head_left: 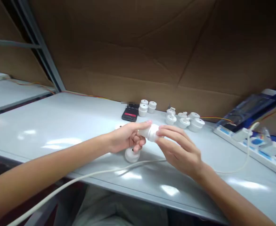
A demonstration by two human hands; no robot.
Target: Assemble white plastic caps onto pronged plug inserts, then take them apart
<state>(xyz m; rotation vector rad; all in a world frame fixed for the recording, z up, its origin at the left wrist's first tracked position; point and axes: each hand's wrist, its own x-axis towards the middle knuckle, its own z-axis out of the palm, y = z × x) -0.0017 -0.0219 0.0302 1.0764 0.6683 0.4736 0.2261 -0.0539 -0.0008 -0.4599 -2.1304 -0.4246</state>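
We have the white pot point(153, 132) just above the table point(86, 116), our left hand point(126, 137) pinching one end, our right hand point(180, 151) closed on the other by its fingertips. It looks light, stiff and smooth, perhaps slightly slippery, so its round sides seem our surest hold.

Worktop point(76, 122) before you, cardboard panel point(133, 62) behind it, frame post point(46, 59) at back left. Held canister point(151, 131) between your left hand point(124, 136) and right hand point(182, 150). Front canister point(132, 156) on worktop, just nearer you than left hand; second canister point(118, 126) partly behind that hand. Farther back, phone point(131, 110); canister trio point(143, 110) just right of it; canister cluster point(195, 125) farther right. Power strip point(267, 158) along right side. Cable point(100, 172) crosses in front of front canister.
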